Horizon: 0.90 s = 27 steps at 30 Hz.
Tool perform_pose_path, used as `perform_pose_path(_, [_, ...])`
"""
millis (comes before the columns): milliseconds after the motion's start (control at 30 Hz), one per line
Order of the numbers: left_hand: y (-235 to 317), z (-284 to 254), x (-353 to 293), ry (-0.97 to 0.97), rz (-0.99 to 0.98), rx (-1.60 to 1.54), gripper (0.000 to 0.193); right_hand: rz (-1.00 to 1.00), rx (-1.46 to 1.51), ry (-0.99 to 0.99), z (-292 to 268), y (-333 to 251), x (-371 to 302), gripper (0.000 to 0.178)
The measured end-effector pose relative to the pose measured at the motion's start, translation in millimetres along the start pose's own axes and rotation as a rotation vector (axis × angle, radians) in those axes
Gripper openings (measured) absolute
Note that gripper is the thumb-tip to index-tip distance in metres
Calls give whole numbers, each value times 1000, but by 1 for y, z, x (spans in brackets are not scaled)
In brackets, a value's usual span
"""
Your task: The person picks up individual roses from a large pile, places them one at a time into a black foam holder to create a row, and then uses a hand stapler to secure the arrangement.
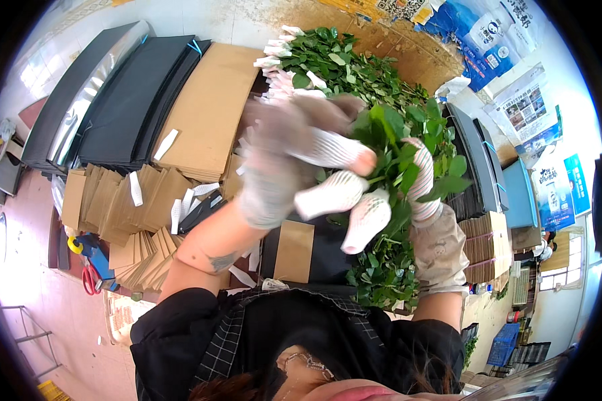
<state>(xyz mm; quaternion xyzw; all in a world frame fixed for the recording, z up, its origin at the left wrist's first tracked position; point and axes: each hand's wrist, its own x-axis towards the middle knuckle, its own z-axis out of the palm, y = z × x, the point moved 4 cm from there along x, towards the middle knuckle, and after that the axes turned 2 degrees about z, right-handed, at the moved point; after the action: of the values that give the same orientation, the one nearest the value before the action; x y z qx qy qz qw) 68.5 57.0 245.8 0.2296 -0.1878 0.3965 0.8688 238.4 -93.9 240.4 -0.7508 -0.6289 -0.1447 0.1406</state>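
In a pale, soiled glove, my left hand (281, 144) is smeared by motion at the middle of the view, so its fingers cannot be made out. Beside it, in front of the bench, are flower heads in white foam net sleeves (368, 220); a peach-coloured tip (364, 162) shows at the end of one. Their green leafy stems (391, 150) run toward my right hand (438, 240), also gloved, which appears closed round them. Leaves and another striped net sleeve (423, 177) cover most of its fingers.
Behind lies a heap of leafy netted flowers (341, 60). Black boards (137, 93) and brown cardboard (211, 100) are stacked left, above smaller cardboard pieces (147, 207), loose white sleeves (180, 207) and red-handled scissors (91, 279). More cardboard (485, 247) and a blue bin (522, 194) stand right.
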Motion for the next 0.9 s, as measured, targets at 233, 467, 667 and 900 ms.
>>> perform_pose_path(233, [24, -7, -39, -327, 292, 721, 27, -100, 66, 161, 14, 17, 7, 28])
perform_pose_path(467, [70, -13, -81, 352, 289, 702, 26, -135, 66, 208, 10, 21, 6, 36])
perform_pose_path(667, [42, 9, -122, 46, -653, 849, 49, -199, -7, 277, 17, -1, 0, 31])
perform_pose_path(900, [22, 13, -145, 404, -730, 565, 36, -278, -17, 283, 28, -15, -10, 31])
